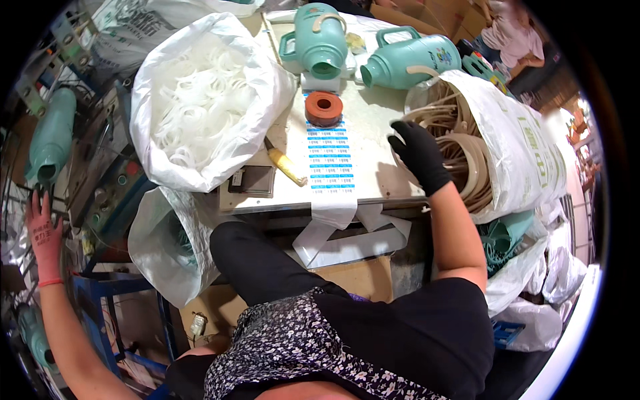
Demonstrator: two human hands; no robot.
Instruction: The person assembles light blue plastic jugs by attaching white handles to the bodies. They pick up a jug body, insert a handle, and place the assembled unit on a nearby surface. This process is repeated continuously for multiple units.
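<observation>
White tabletop. Left hand, spread wide, at mouth of teal flask shell; right hand, half-curled, apparently empty, beside sack of beige strips. Possible fault: shell toppling, if knocked.

Teal flask at left, beige straps bagged

Left arm stretched along left edge of frame; pink-gloved left hand held open, fingers spread. Right forearm angled up right of centre; black-gloved right hand held loosely curled.
</observation>
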